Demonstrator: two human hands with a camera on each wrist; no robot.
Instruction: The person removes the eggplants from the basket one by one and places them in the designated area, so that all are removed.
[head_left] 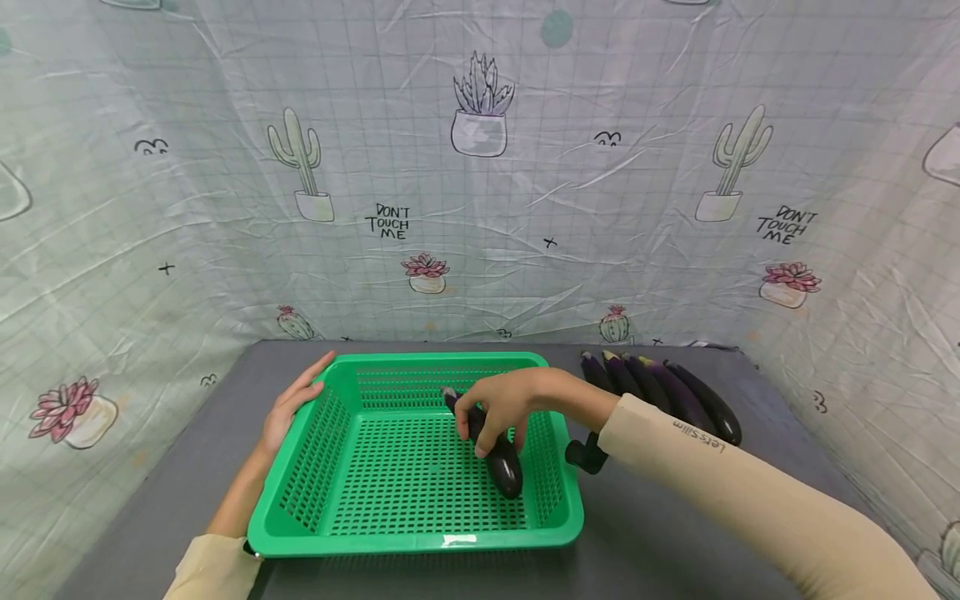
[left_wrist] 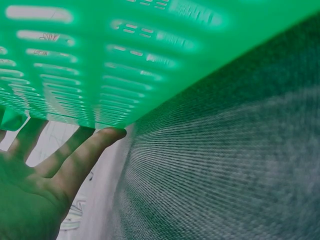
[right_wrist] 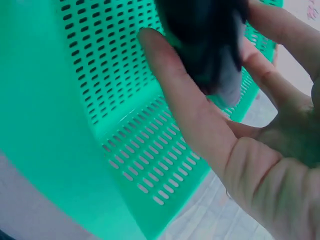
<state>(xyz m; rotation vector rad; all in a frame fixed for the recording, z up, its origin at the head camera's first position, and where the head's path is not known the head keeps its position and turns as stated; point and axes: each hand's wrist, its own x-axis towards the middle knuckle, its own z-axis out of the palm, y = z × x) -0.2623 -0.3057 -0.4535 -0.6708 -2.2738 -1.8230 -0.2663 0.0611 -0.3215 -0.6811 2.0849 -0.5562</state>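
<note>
In the head view, a green plastic basket (head_left: 442, 543) with slotted walls and floor stands on the table. Inside its right half, my right hand (head_left: 501, 407) holds a dark purple eggplant (head_left: 504, 471) between thumb and fingers, the stem end pointing to the back left. The right wrist view shows the eggplant (right_wrist: 205, 45) blurred, between the thumb and fingers of that hand. My left hand (head_left: 281, 414) lies against the basket's left side. From the left wrist view, its fingers (left_wrist: 82, 157) look extended along the outer wall.
Right of the basket, several eggplants (head_left: 678, 396) lie side by side on the grey table (head_left: 675, 517). A black object (head_left: 587, 454) shows below my right wrist, beside the basket. A printed cloth (head_left: 480, 208) hangs behind and around the table.
</note>
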